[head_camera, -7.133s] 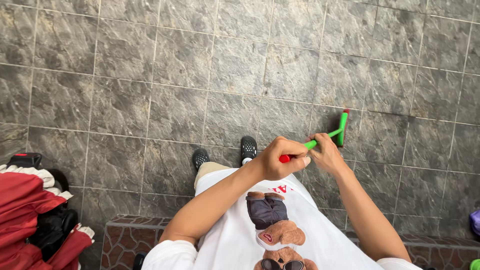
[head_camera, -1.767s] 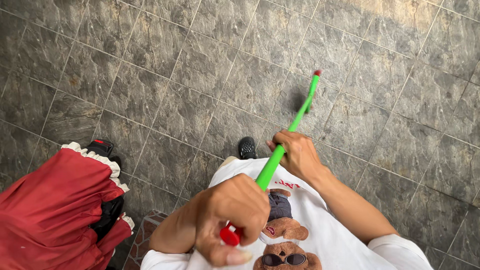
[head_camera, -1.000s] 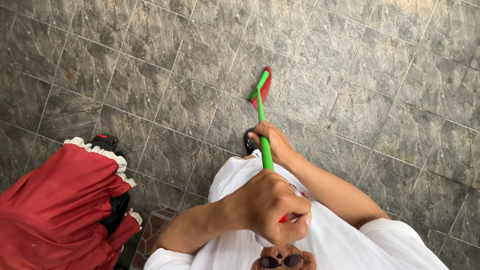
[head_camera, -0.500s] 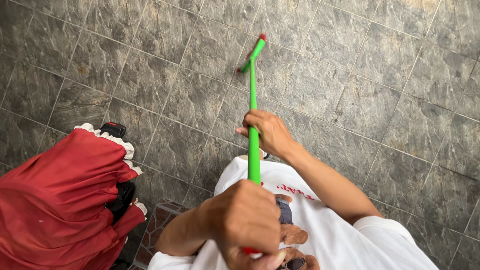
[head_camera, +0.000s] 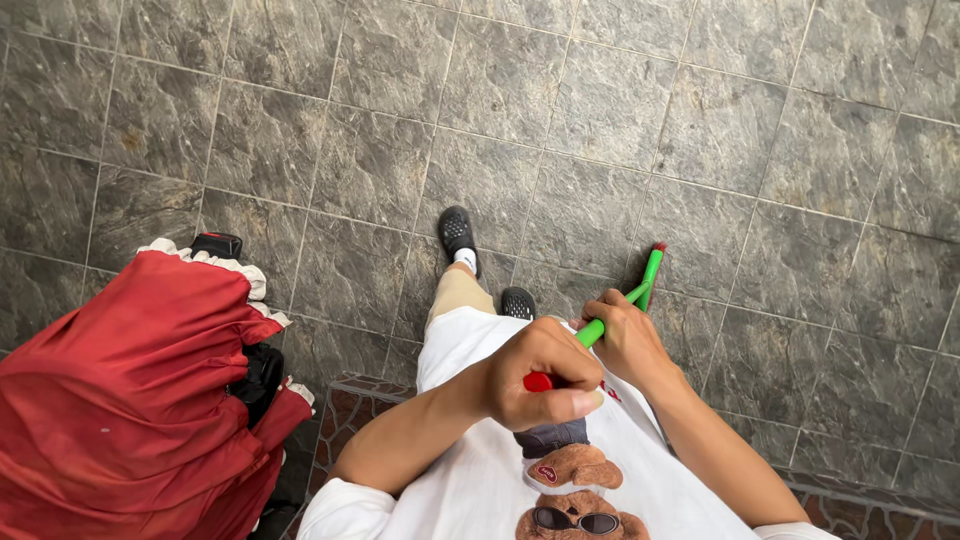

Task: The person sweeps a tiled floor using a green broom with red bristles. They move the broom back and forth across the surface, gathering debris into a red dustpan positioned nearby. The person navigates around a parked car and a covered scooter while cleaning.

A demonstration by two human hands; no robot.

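Observation:
I hold a broom with a green handle (head_camera: 592,331) and a red end cap. My left hand (head_camera: 540,372) is closed round the top of the handle, the red cap showing under my fingers. My right hand (head_camera: 625,335) grips the handle lower down. The green and red broom head (head_camera: 651,273) rests on the grey floor tiles (head_camera: 500,120) just right of my feet. My black shoes (head_camera: 458,232) stand on the tiles, one foot ahead of the other.
A red cloth with a white frilled edge (head_camera: 130,390) covers a black object at the left. A low step of brown patterned tiles (head_camera: 360,395) runs under me along the bottom of the view.
The broom head has swept back from far out in front to close by my right foot. Both hands have drawn in toward my body, and my left foot has stepped forward.

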